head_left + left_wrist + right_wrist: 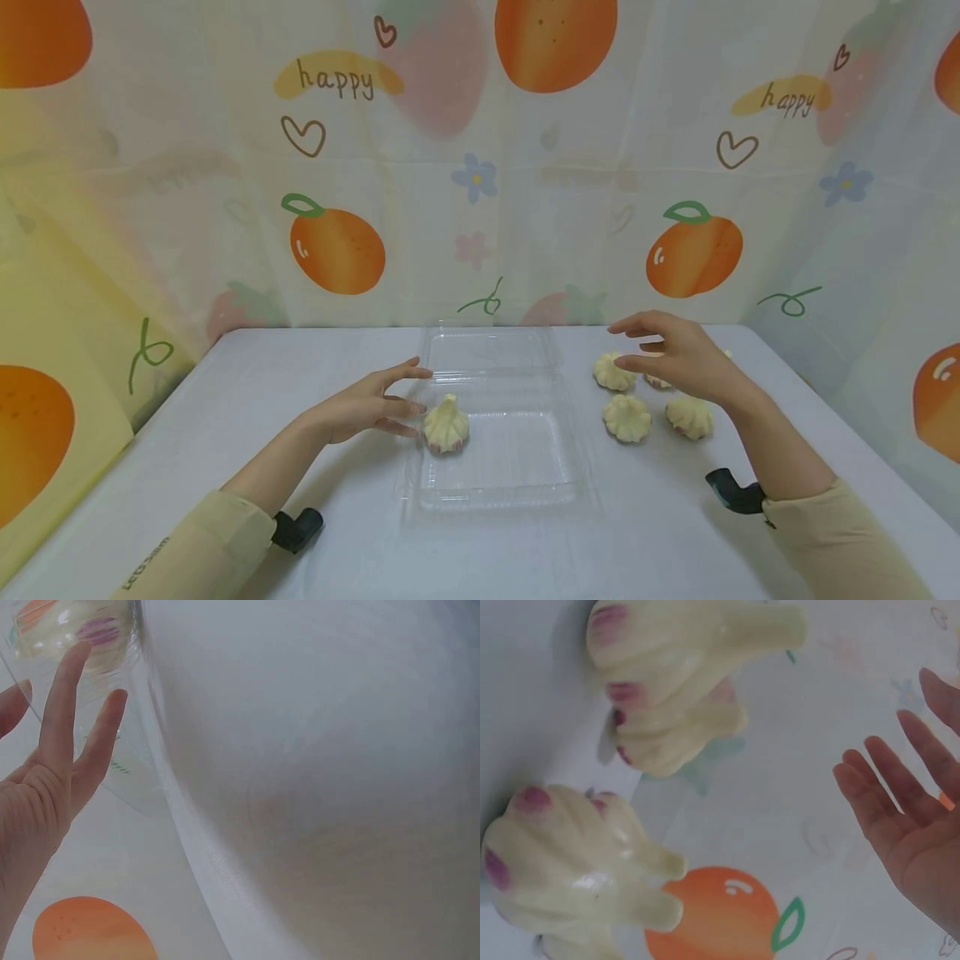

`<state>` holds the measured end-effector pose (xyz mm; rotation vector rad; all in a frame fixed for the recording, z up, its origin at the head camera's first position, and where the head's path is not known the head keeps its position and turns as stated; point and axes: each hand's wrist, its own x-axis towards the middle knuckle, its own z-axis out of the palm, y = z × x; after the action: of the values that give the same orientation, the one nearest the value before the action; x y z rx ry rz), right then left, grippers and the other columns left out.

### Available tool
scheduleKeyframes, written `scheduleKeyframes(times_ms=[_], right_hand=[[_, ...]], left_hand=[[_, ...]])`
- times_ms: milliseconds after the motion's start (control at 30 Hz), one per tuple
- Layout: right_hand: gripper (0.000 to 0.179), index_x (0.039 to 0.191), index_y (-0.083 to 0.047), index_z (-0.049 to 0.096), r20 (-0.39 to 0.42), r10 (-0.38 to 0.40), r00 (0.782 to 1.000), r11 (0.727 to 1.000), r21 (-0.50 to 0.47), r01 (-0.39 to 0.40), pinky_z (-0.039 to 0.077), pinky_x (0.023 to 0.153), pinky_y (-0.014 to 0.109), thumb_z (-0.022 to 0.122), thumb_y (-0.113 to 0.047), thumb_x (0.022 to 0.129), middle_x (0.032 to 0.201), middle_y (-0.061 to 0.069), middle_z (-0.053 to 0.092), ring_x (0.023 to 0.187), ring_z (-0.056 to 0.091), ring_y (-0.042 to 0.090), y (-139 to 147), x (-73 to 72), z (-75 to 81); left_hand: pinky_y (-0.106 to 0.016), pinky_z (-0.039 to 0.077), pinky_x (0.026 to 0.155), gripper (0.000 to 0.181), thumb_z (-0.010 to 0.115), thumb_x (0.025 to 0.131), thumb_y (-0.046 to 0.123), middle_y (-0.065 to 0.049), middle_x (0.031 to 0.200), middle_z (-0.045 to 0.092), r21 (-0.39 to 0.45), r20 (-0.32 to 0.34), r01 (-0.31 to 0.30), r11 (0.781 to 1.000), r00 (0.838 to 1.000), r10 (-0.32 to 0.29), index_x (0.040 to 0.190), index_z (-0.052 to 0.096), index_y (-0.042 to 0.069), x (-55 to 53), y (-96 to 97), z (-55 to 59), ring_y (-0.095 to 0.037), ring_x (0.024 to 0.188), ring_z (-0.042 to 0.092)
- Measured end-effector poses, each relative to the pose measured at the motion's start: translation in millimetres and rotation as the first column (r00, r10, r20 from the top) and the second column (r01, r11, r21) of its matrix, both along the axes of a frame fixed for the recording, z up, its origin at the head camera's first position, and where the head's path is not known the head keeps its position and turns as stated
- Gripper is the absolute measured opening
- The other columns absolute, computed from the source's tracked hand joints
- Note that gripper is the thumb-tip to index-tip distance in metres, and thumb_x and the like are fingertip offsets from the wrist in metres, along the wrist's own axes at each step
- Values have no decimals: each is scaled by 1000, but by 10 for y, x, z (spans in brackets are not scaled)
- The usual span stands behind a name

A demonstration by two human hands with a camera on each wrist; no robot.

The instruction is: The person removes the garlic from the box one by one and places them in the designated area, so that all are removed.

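A clear plastic clamshell box [502, 498] lies unfolded on the table with its lid [491, 350] laid back. Inside, near the left wall, sits one pale garlic bulb [446, 427] with purple patches, stem up. My left hand [367, 406] has its fingers spread at the box's left wall; in the left wrist view the fingertips overlap the bulb [105, 634] seen through the plastic. Above a group of garlic bulbs [627, 418] on the right hovers my right hand [678, 354], fingers extended, thumb apart, holding nothing. It partly hides the bulbs behind it.
Several bulbs stand close together right of the box, among them a front right one [690, 417] and a back left one [613, 372]. A printed fruit curtain [525, 242] rises behind the white table [300, 358]. Black wrist mounts [297, 530] stick out from both sleeves.
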<state>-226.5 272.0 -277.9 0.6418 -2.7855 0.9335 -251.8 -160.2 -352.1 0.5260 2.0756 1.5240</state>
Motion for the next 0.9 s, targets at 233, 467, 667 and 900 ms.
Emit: scheduleKeyframes(times_ms=[233,467,667,900], right_hand=[[40,125,-13,63,-27,58,998,998,-30,-59,57,100,48,74,-26,89,126,6,66,118,63,29,-223,9,5],[40,127,-15,63,-2,105,994,991,-83,-105,59,97,42,73,-27,90,129,4,66,117,64,25,-485,-37,-38],[39,126,-12,63,28,173,985,979,-117,-168,61,94,36,73,-20,90,128,8,66,113,66,26,-792,-51,-181],[38,126,-11,62,91,218,972,970,-131,-205,61,94,32,72,-18,91,129,9,66,114,65,25,-1098,-59,-254]], left_hand=[[-41,62,91,64,60,95,6,-12,169,-8,1,1,2,1000,1000,-2,152,30,-1,-4,-7,4,-46,141,40],[-42,62,92,64,60,95,6,-11,169,-8,6,4,4,1000,1000,-4,152,30,0,0,-10,8,-46,140,41],[-42,62,92,64,59,95,6,-10,169,-7,3,8,0,1000,1000,0,152,30,1,-5,1,9,-45,140,43],[-42,62,92,64,60,95,6,-9,169,-6,3,12,-8,1000,1000,8,152,30,2,-3,-1,10,-44,140,42]])
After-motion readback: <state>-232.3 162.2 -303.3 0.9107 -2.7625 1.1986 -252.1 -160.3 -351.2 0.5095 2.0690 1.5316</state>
